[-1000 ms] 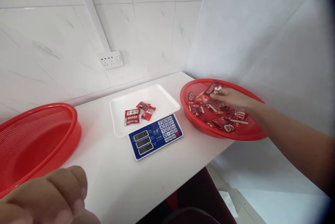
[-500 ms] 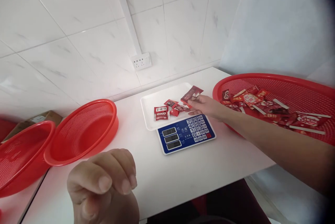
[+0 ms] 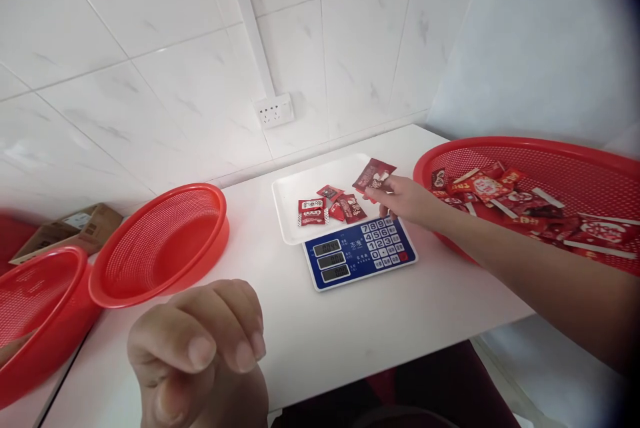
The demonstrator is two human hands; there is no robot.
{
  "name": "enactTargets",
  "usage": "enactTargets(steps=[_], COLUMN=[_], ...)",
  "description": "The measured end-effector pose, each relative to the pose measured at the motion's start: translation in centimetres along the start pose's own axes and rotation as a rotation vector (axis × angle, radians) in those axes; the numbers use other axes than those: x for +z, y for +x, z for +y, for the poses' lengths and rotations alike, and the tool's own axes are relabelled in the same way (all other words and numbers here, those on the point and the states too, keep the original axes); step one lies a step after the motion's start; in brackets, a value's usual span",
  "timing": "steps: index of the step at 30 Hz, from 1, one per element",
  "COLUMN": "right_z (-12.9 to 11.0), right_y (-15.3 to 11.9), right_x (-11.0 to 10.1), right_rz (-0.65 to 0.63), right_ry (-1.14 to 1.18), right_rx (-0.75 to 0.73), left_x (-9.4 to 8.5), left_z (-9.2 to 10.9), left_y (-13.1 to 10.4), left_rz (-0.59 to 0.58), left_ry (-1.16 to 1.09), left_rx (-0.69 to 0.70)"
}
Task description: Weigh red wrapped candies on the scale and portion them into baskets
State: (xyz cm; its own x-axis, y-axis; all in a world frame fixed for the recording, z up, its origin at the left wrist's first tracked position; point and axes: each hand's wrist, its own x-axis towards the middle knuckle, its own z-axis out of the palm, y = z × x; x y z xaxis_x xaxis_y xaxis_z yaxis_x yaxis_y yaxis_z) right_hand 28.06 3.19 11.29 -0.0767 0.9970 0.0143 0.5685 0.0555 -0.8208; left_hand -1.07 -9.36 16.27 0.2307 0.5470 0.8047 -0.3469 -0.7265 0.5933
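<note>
My right hand (image 3: 395, 200) pinches a dark red packet (image 3: 373, 176) above the right side of a white tray (image 3: 295, 193). Several small red packets (image 3: 313, 211) lie on the tray, which rests on a blue and white digital scale (image 3: 357, 251). My left hand (image 3: 200, 348) hangs in the near left foreground with its fingers curled, and nothing shows between them. A large red basket (image 3: 530, 148) on the right holds many red packets (image 3: 483, 186), some with white sticks.
Two red baskets stand on the left, one (image 3: 160, 248) beside the scale and one (image 3: 45, 321) at the left edge, where part of another person's hand (image 3: 15, 348) shows. Behind them is a cardboard box (image 3: 93, 228). A socket (image 3: 275, 111) is on the tiled wall.
One more dark red packet now lies fully visible on the tray. My right hand has lifted slightly off it, still pinching a packet. A person's hand has appeared at the far-left basket.
</note>
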Motion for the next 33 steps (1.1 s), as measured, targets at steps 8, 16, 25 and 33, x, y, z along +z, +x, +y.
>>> enactTargets(steps=[8, 16, 25, 33], right_z=[-1.1, -2.7, -1.2, 0.7], right_y=[-0.3, 0.3, -2.6, -6.0], right_x=[0.2, 1.0, 0.3, 1.5], right_rz=[-0.029, -0.112, 0.014, -0.022], right_ry=[-0.274, -0.187, -0.036, 0.251], right_rx=[-0.103, -0.092, 0.018, 0.075], left_x=[-0.3, -0.1, -0.4, 0.6], left_z=[0.3, 0.4, -0.3, -0.4], left_y=[0.4, 0.8, 1.0, 0.4], left_rz=[-0.063, -0.030, -0.060, 0.045], left_ry=[-0.021, 0.005, 0.009, 0.024], left_rx=[-0.044, -0.025, 0.042, 0.026])
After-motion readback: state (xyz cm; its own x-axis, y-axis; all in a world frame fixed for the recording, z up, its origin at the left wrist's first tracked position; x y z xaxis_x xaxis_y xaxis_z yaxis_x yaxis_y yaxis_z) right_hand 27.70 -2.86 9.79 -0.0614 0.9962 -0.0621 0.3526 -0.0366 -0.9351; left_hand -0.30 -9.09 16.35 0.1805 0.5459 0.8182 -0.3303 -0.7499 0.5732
